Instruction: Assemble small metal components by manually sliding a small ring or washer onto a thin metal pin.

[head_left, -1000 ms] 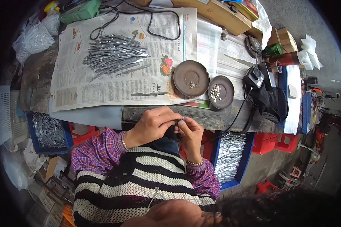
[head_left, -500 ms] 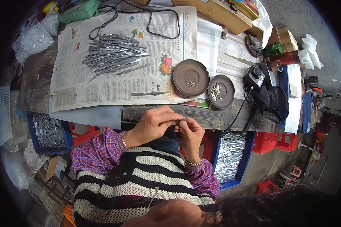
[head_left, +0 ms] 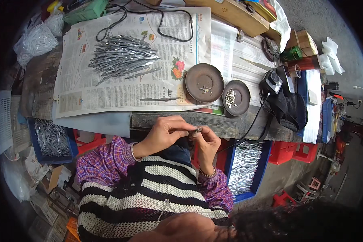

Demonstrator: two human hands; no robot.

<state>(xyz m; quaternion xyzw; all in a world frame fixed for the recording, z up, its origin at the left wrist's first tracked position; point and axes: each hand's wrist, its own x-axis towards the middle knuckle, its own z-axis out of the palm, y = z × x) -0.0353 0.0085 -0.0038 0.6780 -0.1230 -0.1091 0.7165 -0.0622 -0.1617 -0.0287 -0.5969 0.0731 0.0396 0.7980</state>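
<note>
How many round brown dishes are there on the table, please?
2: a larger dish over the lower right corner of the newspaper, and a smaller dish just to its right. Others may be hidden.

The wooden bench (head_left: 169, 120) carries newspaper (head_left: 180, 48) (flower-printed), a long box (head_left: 230, 17) and black straps (head_left: 288, 109).

Over at the far left, a green case (head_left: 84, 13) sits near a bulging clear plastic bag (head_left: 37, 43), and here's a black cord (head_left: 161, 25) looping across the newspaper (head_left: 173, 50)! A long wooden box (head_left: 234, 18) lies beyond; to the right, black fabric (head_left: 296, 113) slumps, a green cylinder (head_left: 292, 53) farther back, red plastic stools (head_left: 280, 153) down below.
</note>
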